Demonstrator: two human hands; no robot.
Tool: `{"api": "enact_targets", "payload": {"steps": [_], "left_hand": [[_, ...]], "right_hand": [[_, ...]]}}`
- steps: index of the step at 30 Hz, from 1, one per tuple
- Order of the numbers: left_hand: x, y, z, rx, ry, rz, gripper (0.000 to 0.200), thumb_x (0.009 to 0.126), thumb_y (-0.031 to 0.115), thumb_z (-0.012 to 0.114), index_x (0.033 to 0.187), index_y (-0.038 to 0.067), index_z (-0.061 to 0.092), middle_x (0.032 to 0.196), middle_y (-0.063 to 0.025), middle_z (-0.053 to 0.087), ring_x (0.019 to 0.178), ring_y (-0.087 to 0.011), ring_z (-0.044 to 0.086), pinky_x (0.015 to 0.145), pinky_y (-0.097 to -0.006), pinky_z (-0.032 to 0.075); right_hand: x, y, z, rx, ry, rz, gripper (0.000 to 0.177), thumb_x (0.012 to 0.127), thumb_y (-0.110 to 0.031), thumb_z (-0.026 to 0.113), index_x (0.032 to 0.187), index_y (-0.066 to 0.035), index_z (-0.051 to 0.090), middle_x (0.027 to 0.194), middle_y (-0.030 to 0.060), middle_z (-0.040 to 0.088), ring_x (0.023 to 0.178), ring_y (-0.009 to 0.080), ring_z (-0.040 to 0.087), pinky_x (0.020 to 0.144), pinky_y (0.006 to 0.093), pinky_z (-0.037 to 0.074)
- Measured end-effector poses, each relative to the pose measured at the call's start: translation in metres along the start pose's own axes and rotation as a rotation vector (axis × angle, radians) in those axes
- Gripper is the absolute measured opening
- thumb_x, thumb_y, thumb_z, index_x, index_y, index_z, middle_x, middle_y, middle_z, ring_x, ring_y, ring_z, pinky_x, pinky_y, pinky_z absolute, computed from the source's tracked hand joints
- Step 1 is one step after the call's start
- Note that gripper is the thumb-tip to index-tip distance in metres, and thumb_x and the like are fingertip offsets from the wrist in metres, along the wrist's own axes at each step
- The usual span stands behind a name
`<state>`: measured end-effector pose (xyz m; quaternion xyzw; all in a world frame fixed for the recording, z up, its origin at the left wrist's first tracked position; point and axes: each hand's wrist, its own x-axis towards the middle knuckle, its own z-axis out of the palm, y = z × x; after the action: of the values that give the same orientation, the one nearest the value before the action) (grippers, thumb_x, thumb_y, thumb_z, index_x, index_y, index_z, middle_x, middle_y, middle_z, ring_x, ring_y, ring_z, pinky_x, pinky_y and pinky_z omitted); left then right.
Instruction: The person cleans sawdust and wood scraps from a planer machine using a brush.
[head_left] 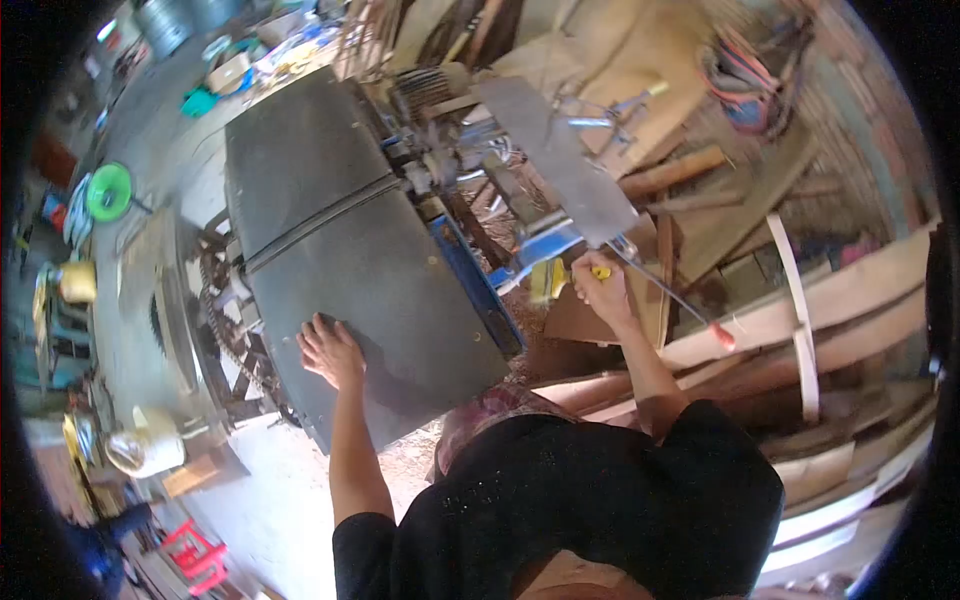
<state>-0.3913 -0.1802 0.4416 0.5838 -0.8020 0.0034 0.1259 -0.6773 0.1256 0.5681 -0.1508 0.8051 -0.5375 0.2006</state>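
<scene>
Cluttered wood workshop, planks (pixel 830 290) stacked at rt. L hand (pixel 330 350) lies flat, fingers spread, on grey machine table (pixel 400 300); rt hand (pixel 600 285) fisted round yellow-handled tool (pixel 599 272) by blue frame (pixel 480 290) at table's side. Prob best: brace w/ L palm, hold tool square to fitting, turn slow so it won't slip

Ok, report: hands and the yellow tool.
Left hand open, flat on grey machine table. Right hand shut on yellow tool. Red-tipped rod close beside it.
</scene>
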Motion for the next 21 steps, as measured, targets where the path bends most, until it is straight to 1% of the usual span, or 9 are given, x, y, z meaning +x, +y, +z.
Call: {"api": "enact_targets", "payload": {"steps": [4, 9, 11, 13, 14, 15, 17, 19, 21], "left_hand": [[-0.002, 0.0, 0.0, 0.027, 0.011, 0.038, 0.053, 0.09, 0.044, 0.035, 0.132, 0.012, 0.037, 0.137, -0.0116, 0.034, 0.129, -0.0304, 0.025, 0.099, -0.0478, 0.022], [-0.008, -0.004, 0.007, 0.018, -0.016, 0.129, 0.057, 0.089, 0.052, 0.032, 0.134, 0.017, 0.035, 0.139, -0.0088, 0.032, 0.128, -0.0324, 0.025, 0.096, -0.0531, 0.021], [-0.01, 0.002, 0.011, -0.001, -0.001, 0.156, 0.058, 0.088, 0.054, 0.034, 0.134, 0.018, 0.035, 0.14, -0.0087, 0.032, 0.129, -0.0322, 0.025, 0.097, -0.0541, 0.019], [-0.014, 0.021, 0.007, -0.046, -0.014, 0.192, 0.059, 0.088, 0.053, 0.037, 0.134, 0.017, 0.034, 0.14, -0.0086, 0.032, 0.13, -0.0309, 0.024, 0.098, -0.0537, 0.017], [-0.015, 0.034, 0.005, -0.091, -0.032, 0.192, 0.059, 0.087, 0.052, 0.04, 0.134, 0.018, 0.035, 0.14, -0.0081, 0.031, 0.131, -0.03, 0.023, 0.1, -0.0524, 0.014], [-0.016, 0.048, 0.003, -0.096, -0.024, 0.19, 0.059, 0.087, 0.052, 0.04, 0.134, 0.018, 0.035, 0.14, -0.0081, 0.031, 0.131, -0.03, 0.023, 0.1, -0.0524, 0.014], [-0.017, 0.078, 0.002, -0.153, -0.043, 0.275, 0.057, 0.087, 0.051, 0.041, 0.134, 0.018, 0.036, 0.14, -0.0081, 0.031, 0.131, -0.0298, 0.022, 0.101, -0.0514, 0.014], [-0.015, 0.109, 0.002, -0.184, -0.034, 0.278, 0.057, 0.087, 0.051, 0.041, 0.133, 0.018, 0.036, 0.14, -0.0084, 0.031, 0.131, -0.0301, 0.021, 0.101, -0.0515, 0.014], [-0.008, 0.138, 0.006, -0.231, -0.028, 0.301, 0.057, 0.087, 0.05, 0.041, 0.133, 0.017, 0.036, 0.14, -0.0089, 0.03, 0.131, -0.0307, 0.021, 0.101, -0.0516, 0.016]], "right_hand": [[-0.048, 0.091, -0.029, -0.188, 0.082, -0.042, 0.015, 0.081, -0.016, 0.058, 0.079, -0.001, 0.059, 0.065, 0.0043, 0.058, 0.065, 0.0116, 0.057, 0.06, 0.0283, 0.045], [-0.098, 0.124, -0.062, -0.21, 0.186, -0.024, 0.017, 0.081, -0.019, 0.059, 0.081, -0.001, 0.061, 0.064, 0.0052, 0.058, 0.062, 0.0109, 0.056, 0.058, 0.0277, 0.045], [-0.11, 0.121, -0.073, -0.223, 0.228, -0.03, 0.018, 0.082, -0.019, 0.059, 0.081, -0.002, 0.061, 0.064, 0.0047, 0.059, 0.06, 0.0101, 0.056, 0.057, 0.0266, 0.046], [-0.117, 0.107, -0.08, -0.052, 0.259, 0.219, 0.019, 0.083, -0.021, 0.058, 0.08, -0.003, 0.062, 0.062, 0.0031, 0.058, 0.054, 0.0081, 0.054, 0.05, 0.0234, 0.045], [-0.113, 0.118, -0.084, 0.11, 0.248, 0.19, 0.02, 0.084, -0.024, 0.058, 0.081, -0.005, 0.061, 0.062, 0.0017, 0.057, 0.052, 0.007, 0.054, 0.045, 0.0215, 0.044], [-0.107, 0.118, -0.085, 0.111, 0.248, 0.181, 0.02, 0.084, -0.024, 0.058, 0.081, -0.005, 0.061, 0.062, 0.0017, 0.057, 0.052, 0.007, 0.054, 0.045, 0.0215, 0.044], [-0.088, 0.114, -0.086, 0.399, 0.225, 0.177, 0.019, 0.085, -0.025, 0.058, 0.084, -0.006, 0.059, 0.06, 0.0014, 0.056, 0.052, 0.0079, 0.055, 0.044, 0.0228, 0.046], [-0.066, 0.082, -0.082, 0.365, 0.219, 0.235, 0.016, 0.085, -0.022, 0.058, 0.084, -0.006, 0.057, 0.061, 0.002, 0.056, 0.052, 0.0082, 0.055, 0.044, 0.0231, 0.048], [-0.036, 0.061, -0.078, 0.265, 0.195, 0.08, 0.013, 0.085, -0.019, 0.059, 0.085, -0.006, 0.057, 0.062, 0.0025, 0.057, 0.051, 0.0087, 0.055, 0.044, 0.0227, 0.048]]}}
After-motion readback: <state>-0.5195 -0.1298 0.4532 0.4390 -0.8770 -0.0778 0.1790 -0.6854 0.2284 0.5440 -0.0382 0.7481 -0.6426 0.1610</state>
